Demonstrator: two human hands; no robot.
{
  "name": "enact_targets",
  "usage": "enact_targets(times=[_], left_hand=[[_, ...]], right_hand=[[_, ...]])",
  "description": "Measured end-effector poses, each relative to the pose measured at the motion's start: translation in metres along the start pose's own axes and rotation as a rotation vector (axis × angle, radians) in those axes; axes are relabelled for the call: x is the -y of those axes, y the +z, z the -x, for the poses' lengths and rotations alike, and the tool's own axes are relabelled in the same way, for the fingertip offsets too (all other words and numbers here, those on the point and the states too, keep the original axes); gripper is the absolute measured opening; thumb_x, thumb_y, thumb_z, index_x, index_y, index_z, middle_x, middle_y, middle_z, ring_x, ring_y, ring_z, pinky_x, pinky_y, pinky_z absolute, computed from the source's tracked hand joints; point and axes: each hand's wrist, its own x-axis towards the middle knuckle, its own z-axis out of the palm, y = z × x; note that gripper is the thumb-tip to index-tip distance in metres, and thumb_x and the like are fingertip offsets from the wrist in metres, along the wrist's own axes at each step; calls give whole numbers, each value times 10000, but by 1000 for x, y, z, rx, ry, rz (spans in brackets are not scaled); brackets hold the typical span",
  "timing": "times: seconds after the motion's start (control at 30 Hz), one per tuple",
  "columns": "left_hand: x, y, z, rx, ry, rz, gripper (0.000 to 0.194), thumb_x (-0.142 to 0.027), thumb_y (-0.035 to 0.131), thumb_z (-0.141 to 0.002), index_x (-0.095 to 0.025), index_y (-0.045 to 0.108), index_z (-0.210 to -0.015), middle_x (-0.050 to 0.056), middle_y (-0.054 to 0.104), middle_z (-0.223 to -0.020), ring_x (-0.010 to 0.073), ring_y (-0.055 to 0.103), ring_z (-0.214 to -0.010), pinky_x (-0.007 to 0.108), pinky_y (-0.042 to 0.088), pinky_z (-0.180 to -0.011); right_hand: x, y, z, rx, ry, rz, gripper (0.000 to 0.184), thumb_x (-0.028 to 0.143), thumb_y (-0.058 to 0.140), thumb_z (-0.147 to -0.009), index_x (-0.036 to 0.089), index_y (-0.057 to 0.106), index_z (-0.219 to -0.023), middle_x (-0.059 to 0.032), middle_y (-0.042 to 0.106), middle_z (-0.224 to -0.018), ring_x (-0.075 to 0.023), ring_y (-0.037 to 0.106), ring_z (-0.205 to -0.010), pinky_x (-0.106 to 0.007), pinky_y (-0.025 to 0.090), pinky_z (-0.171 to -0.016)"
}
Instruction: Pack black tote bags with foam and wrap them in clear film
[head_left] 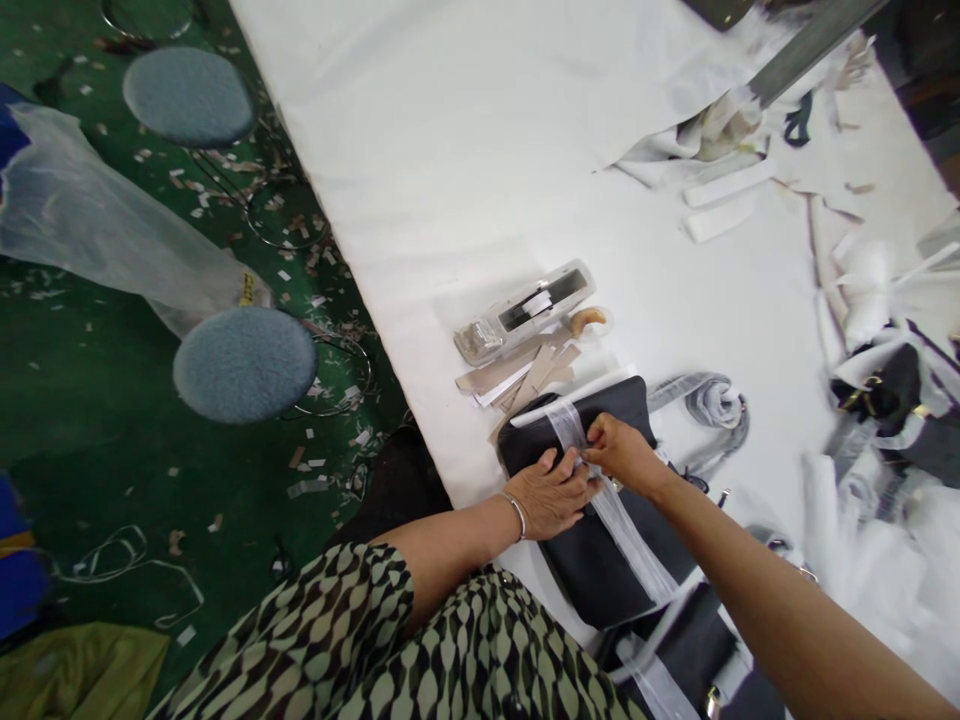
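A black handbag (pixel 600 575) lies at the table's near edge, with a strip of translucent white wrapping (pixel 634 540) running along its middle. My left hand (pixel 555 495), a bracelet at its wrist, rests on the bag with its fingers stretched over the strip. Beside it, my right hand (pixel 621 455) is closed in a pinch at the strip's upper part, touching the bag; the exact point of the pinch is partly hidden. A wrapped strap (pixel 705 400) curls on the table beyond the bag.
A clear plastic case (pixel 525 310) and several cardboard strips (pixel 525 375) lie just past the bag. Another black bag (pixel 694 640) is at the near right. Wrapped bags and white packing (pixel 870 520) pile up at right. Stools (pixel 246 363) stand on the green floor at left.
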Motion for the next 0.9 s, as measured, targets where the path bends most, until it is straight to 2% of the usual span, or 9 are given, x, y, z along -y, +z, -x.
enact_targets(times=[0.2,0.33,0.47,0.63,0.9], left_hand=[[0,0,-1,-1,2,-6,533,-435,416,-906,-194,376,-1379,117,432,-1348,342,239,-1346,529,245,-1051],[1,0,-1,3,8,-6,537,-442,408,-908,-198,368,-1385,115,421,-1361,349,240,-1347,527,268,-1038],[1,1,0,-6,5,0,521,-429,383,-919,-195,370,-1385,108,426,-1357,350,236,-1348,524,273,-1038],[0,3,1,9,4,-2,535,-448,433,-900,-226,371,-1383,103,405,-1380,345,196,-1371,525,262,-1055],[1,3,1,-8,16,2,514,-433,427,-906,-222,383,-1373,104,416,-1368,334,184,-1379,535,233,-1079]], right_hand=[[-2,-4,2,43,-30,23,221,216,637,-695,209,467,-836,35,592,-662,-124,550,-602,-235,365,-574],[-5,-6,6,62,-83,-7,224,208,607,-708,212,457,-875,51,586,-650,-121,545,-594,-236,362,-573],[-8,-5,8,66,-96,-45,212,196,589,-713,214,452,-874,61,573,-627,-116,536,-571,-234,352,-554],[-10,-4,10,55,-143,-94,224,214,565,-735,217,438,-919,68,562,-627,-115,534,-570,-231,354,-551],[-15,0,11,45,-192,-197,226,256,541,-748,214,419,-932,52,565,-669,-131,546,-610,-262,407,-619]])
